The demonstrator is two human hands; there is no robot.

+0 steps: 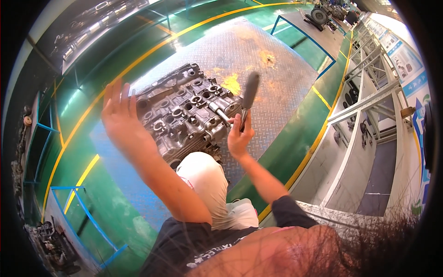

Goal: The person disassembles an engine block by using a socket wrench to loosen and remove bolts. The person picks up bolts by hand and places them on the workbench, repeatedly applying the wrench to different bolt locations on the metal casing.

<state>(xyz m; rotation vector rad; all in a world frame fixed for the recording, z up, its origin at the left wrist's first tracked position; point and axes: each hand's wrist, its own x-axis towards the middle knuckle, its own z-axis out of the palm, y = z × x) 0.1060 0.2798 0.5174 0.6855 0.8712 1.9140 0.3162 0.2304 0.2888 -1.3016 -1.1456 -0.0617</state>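
Note:
A grey metal engine cylinder head (184, 111), with round bores and raised seats, lies on the patterned steel plate (286, 87) in front of me. My right hand (240, 140) is closed around a ratchet wrench (250, 90), near its head. Its dark handle points up and away, while a bright socket extension (218, 111) reaches left over the near right edge of the cylinder head. Whether its tip sits on a bolt I cannot tell. At the left side of the cylinder head, my left hand (119, 111) is raised with its fingers stretched out, holding nothing visible.
My bent knee (201, 173) is close to the near edge of the cylinder head. Yellow stains (230, 84) mark the plate. Blue rail frames (307, 40) stand around on the green floor (124, 212). A white metal rack (364, 115) runs along the right.

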